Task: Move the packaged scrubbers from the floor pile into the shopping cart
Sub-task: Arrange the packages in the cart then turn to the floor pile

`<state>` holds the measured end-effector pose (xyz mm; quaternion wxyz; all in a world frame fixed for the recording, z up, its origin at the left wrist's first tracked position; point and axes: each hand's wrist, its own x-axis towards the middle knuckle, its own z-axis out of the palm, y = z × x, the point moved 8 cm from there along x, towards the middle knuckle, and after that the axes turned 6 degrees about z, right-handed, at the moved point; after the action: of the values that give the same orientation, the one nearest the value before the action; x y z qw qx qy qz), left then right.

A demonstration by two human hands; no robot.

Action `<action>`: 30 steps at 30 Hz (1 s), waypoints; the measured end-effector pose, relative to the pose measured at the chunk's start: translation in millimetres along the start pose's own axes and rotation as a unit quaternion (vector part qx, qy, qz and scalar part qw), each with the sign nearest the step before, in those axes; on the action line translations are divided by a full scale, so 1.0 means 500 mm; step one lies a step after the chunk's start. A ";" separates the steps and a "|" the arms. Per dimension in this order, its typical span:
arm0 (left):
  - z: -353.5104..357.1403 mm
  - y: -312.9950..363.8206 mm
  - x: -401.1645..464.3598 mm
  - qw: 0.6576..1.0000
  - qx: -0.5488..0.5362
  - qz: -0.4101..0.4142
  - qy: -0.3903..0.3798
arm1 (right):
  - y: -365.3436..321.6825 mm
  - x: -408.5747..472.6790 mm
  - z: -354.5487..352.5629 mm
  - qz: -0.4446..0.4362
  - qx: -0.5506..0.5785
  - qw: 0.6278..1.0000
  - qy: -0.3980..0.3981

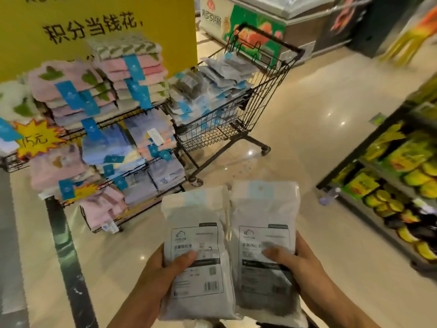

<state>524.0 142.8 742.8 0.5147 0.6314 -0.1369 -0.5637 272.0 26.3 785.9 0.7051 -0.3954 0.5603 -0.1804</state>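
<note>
I hold two flat grey packaged scrubbers upright side by side at the bottom centre. My left hand (165, 268) grips the left package (196, 221), thumb across its printed label. My right hand (293, 263) grips the right package (264, 209) the same way. The black wire shopping cart (260, 102) stands about a step or two ahead, up and left of centre. Several similar grey and blue-labelled packages (212, 81) are heaped in its basket. The floor pile is out of view.
A wire rack of folded towels (99, 129) stands left of the cart, under a yellow sign (94, 22). A shelf of yellow-green bags (397, 176) lines the right side. A chest freezer (272, 22) sits behind the cart. Glossy beige floor (307, 143) lies between.
</note>
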 end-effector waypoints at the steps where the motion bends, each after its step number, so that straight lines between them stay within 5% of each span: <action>1: 0.020 -0.002 0.005 1.000 0.013 -0.001 -0.011 | 0.002 -0.009 -0.021 -0.006 0.014 1.000 0.014; 14: 0.441 -0.046 0.126 0.994 0.028 -0.055 -0.085 | -0.034 0.029 -0.442 0.003 0.082 0.990 0.111; 23: 0.799 -0.089 0.234 0.996 0.000 -0.062 -0.067 | -0.120 0.119 -0.791 0.017 0.084 0.983 0.162; 30: 0.916 -0.020 0.328 0.998 -0.026 -0.057 -0.023 | -0.227 0.223 -0.899 0.034 0.097 0.981 0.165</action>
<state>182.8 -203.5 716.6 0.4949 0.6117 -0.0978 -0.6093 -91.8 -281.8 773.0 0.6439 -0.2709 0.6618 -0.2723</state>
